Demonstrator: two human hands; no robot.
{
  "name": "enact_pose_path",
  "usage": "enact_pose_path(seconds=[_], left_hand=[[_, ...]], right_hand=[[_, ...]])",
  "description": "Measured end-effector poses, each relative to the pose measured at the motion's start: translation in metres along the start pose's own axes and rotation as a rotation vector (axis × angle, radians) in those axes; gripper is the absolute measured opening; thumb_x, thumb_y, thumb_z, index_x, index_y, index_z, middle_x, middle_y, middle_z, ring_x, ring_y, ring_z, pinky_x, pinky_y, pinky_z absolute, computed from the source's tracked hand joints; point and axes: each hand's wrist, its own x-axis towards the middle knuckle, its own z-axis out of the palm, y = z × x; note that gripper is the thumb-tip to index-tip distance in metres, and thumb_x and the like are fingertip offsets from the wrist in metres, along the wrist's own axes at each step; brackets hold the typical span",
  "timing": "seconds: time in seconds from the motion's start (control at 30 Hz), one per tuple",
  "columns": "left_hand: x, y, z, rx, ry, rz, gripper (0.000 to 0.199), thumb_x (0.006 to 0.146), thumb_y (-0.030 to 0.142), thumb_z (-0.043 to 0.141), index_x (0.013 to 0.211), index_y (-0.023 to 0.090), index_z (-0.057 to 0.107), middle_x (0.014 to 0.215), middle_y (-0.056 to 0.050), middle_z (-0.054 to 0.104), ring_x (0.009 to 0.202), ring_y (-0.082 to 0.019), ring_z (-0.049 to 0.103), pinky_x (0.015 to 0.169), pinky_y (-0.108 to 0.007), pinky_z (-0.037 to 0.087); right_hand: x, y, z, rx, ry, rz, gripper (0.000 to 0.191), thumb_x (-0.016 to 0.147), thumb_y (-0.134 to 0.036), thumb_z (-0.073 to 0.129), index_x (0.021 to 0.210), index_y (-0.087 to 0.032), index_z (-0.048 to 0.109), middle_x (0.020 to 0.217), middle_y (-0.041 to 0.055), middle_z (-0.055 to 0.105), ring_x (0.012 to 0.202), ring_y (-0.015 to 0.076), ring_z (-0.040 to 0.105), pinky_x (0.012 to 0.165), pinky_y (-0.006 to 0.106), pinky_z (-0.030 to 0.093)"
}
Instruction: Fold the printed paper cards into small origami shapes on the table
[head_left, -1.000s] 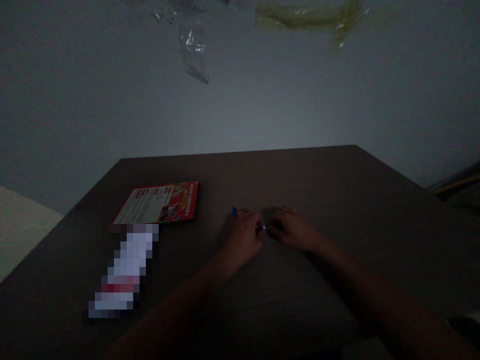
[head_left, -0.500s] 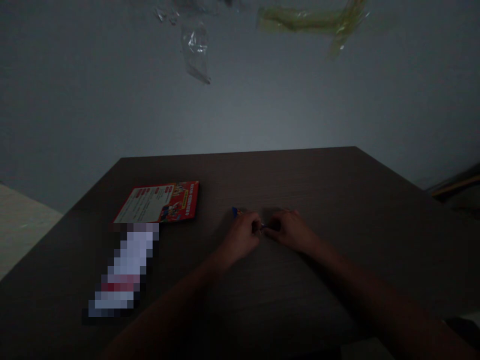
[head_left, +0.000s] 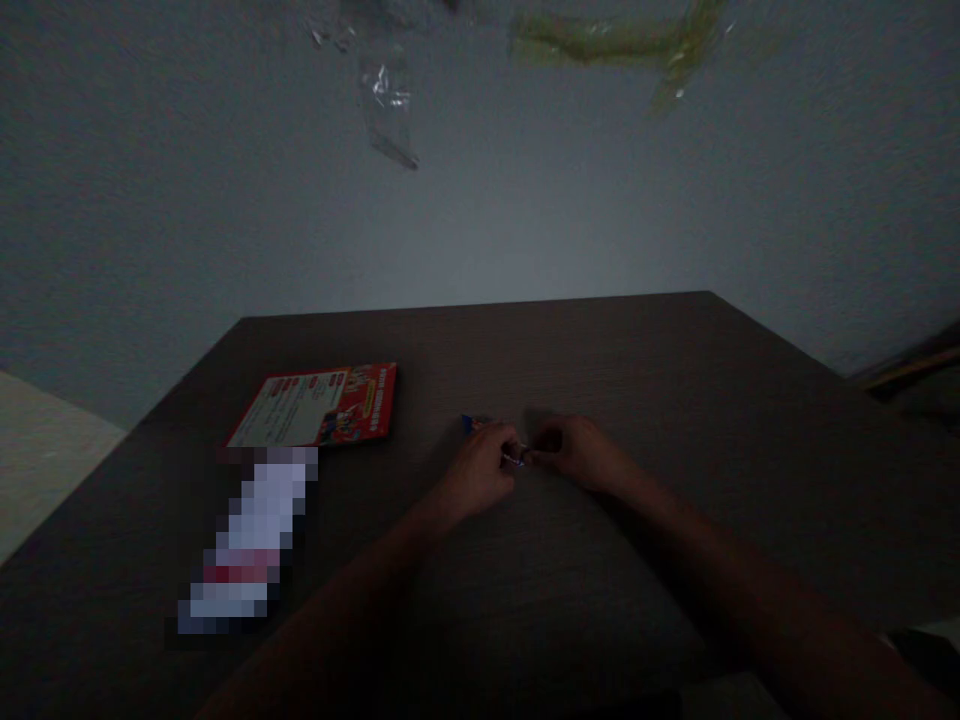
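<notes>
My left hand point(head_left: 484, 465) is closed around a small, shiny blue packet point(head_left: 469, 424), whose corner pokes out beyond the knuckles. Most of the packet is hidden under the fingers, and a thin bright edge shows between the two hands. My right hand point(head_left: 581, 453) is closed in a pinch at that edge, its fingertips just right of the left hand. Dim light keeps me from making out exactly what the right fingertips grip. Both hands rest low over the dark wooden table point(head_left: 480, 345).
A red printed booklet or flat box point(head_left: 360, 405) lies at the table's left. Nearer me is a pale, pixelated oblong item point(head_left: 259, 530). Behind the table rises a grey wall point(head_left: 570, 200) with yellowish tape point(head_left: 600, 38) and a clear plastic piece point(head_left: 390, 110) stuck on it.
The right fingers have shifted slightly and look more tightly pinched. A bit more of the packet's bright edge shows between the hands. The left hand has hardly moved.
</notes>
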Motion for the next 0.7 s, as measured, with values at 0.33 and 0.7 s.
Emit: enact_pose_path(seconds=[0.33, 0.7], left_hand=[[-0.001, -0.002, 0.000, -0.017, -0.011, 0.028, 0.024, 0.061, -0.001, 0.048, 0.076, 0.017, 0.054, 0.079, -0.001, 0.055, 0.075, -0.014, 0.051, 0.064, -0.024, 0.038], [-0.006, 0.005, -0.004, -0.006, 0.003, 0.036, 0.023, 0.062, -0.002, 0.046, 0.074, 0.016, 0.053, 0.082, -0.002, 0.055, 0.078, -0.015, 0.052, 0.066, -0.025, 0.039]], right_hand=[[-0.004, 0.008, -0.010, 0.120, -0.011, -0.011, 0.009, 0.071, -0.022, 0.062, 0.078, -0.017, 0.065, 0.069, 0.0011, 0.065, 0.062, 0.0134, 0.057, 0.056, 0.023, 0.039], [-0.007, 0.022, -0.009, 0.236, 0.014, -0.111, 0.014, 0.076, -0.022, 0.056, 0.083, -0.016, 0.066, 0.074, 0.0022, 0.066, 0.067, 0.0150, 0.059, 0.061, 0.025, 0.042]])
